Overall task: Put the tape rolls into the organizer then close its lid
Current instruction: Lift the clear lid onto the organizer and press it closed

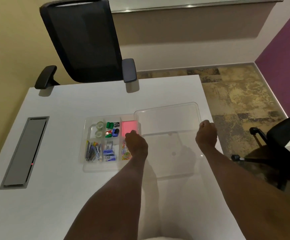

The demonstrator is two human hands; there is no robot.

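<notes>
A clear plastic organizer [87, 135] with several compartments lies on the white table. Two clear tape rolls [99, 129] lie one behind the other in its far left compartment. The clear lid [166, 118] is lifted and tilted, to the right of the organizer. My left hand [136, 144] grips the lid's near left corner, over the organizer's right side. My right hand [207, 134] grips the lid's right edge.
Other compartments hold staplers [93, 150], staple boxes [109, 153], small coloured sharpeners [112, 129], pink notes [128, 127] and coloured clips [126, 153]. A grey cable hatch [25, 151] is set in the table at left. Black chairs stand behind the table [83, 40] and at right [279, 144].
</notes>
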